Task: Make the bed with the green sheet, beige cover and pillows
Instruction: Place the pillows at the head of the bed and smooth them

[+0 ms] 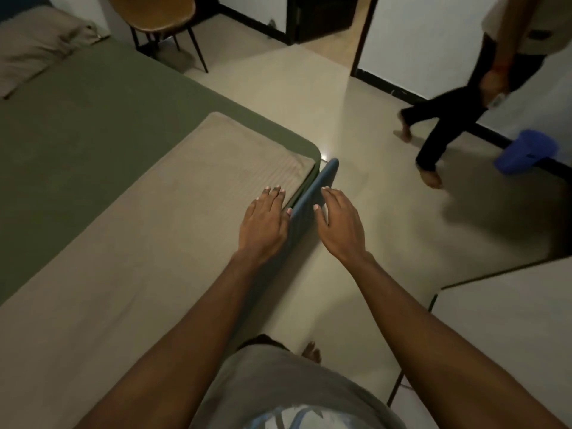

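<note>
1. Left hand flat, fingers straight, on the beige cover at its edge
2. Right hand loosely spread beside the blue bed frame, empty
3. Cover overlies green sheet; pillow beyond

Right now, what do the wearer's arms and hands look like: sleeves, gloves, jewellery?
Bare forearms, no sleeves visible. The left hand and right hand show no gloves, rings or watch. The shirt is grey with a pale print.

Upright blue bed rail along the mattress edge near its corner, beige cover flat and open on one side, floor open on the other, walking person and blue bin beyond, chair by the far edge.
</note>
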